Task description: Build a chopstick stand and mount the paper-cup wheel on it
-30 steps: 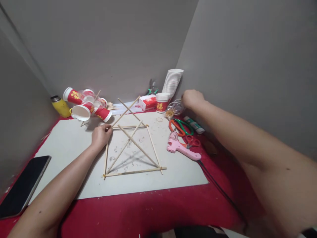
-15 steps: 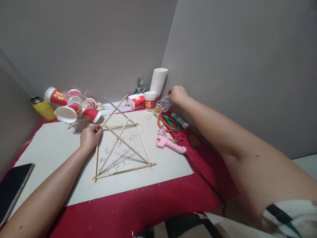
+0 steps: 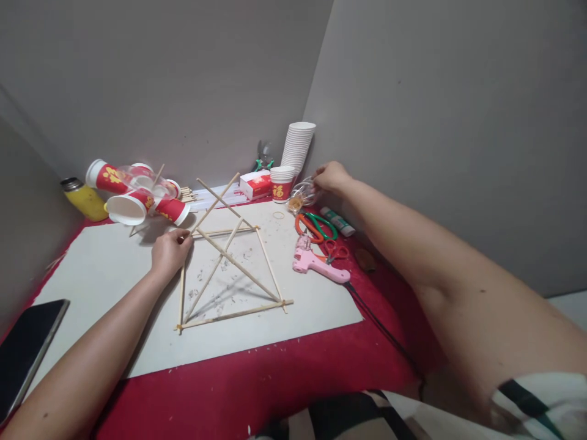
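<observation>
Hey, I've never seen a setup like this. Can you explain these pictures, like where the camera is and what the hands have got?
There's no machine here, just one person's two bare hands. The camera is worn on the head, looking forward and down. The left hand holds a wooden stick frame at its far left corner. The right hand reaches to a clear bundle near the white cup stack; whether it grips anything is hard to tell. The frame stands on a pale sheet over a red tabletop. To its right lies a pink glue gun; to the left are a phone and, farther back, a yellow bottle.
</observation>
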{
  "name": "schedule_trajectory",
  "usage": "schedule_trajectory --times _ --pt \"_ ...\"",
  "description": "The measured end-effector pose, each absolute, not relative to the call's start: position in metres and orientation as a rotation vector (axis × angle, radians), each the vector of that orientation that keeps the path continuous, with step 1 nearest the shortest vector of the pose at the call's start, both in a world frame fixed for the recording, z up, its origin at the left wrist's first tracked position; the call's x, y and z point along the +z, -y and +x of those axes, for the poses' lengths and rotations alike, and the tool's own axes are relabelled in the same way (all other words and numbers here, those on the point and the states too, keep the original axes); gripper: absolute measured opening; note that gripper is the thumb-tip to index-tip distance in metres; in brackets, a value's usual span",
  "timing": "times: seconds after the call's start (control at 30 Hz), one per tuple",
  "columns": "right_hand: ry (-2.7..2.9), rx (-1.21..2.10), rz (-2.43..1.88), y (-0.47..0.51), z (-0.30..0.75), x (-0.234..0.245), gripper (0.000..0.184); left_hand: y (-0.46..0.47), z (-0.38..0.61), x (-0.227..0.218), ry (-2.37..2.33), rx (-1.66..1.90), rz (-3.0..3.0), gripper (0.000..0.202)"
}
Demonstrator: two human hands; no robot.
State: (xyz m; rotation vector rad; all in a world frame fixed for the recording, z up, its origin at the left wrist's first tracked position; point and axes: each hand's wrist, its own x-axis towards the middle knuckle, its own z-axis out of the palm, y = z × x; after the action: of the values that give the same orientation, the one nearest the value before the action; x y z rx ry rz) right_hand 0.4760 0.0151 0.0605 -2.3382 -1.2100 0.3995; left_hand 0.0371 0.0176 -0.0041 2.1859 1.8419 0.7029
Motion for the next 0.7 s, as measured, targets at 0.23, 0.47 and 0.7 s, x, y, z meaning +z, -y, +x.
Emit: schedule_trajectory --times 0.23,0.47,0.7 --pt "1.082 0.479 -2.22 -0.007 0.466 0.064 0.005 -0.017 0.037 -0.004 -1.838 0.698 2.196 0.035" --pt "1.097 0.525 -2.224 -0.004 0.463 0.063 0.014 -0.019 0.036 -0.006 -1.833 0.707 2.203 0.035" --pt "1.147 0.609 -2.197 -0.005 0.466 0.064 0.015 -0.023 0.035 -0.009 -1.818 0.725 2.206 0.038"
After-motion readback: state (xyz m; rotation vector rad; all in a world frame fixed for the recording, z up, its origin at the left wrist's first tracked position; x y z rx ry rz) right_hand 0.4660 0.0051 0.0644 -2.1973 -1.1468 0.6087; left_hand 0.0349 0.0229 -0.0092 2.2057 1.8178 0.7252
